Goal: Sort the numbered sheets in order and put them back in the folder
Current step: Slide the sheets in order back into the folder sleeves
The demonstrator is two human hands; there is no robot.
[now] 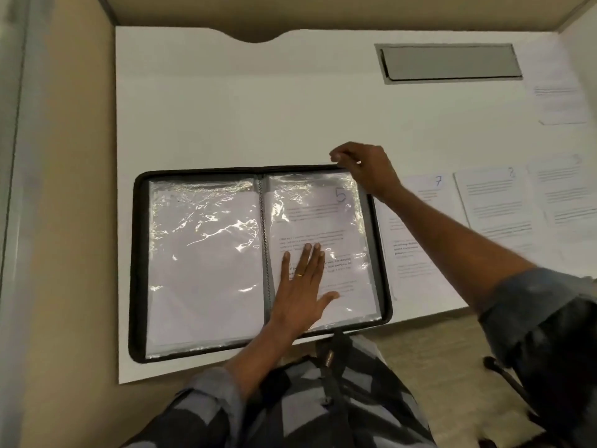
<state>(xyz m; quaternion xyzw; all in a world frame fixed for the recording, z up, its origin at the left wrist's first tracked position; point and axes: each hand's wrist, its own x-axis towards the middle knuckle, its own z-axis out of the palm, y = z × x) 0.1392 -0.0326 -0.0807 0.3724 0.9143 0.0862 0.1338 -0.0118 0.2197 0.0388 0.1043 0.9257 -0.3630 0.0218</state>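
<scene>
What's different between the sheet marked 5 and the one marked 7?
Sheet 5 sits inside a shiny clear sleeve in the open folder; sheet 7 lies bare on the desk beside it. The left hand presses sheet 5 flat while the right hand pinches the sleeve's top edge; neither hand touches sheet 7, which the right forearm partly hides. Both are white printed pages numbered at top right.

Loose sheets (494,202) right of folder (139,253) (on desk (290,108))

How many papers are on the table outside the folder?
4: the paper marked 7 beside the folder, two papers right of it, one paper farther back. More may be hidden.
</scene>
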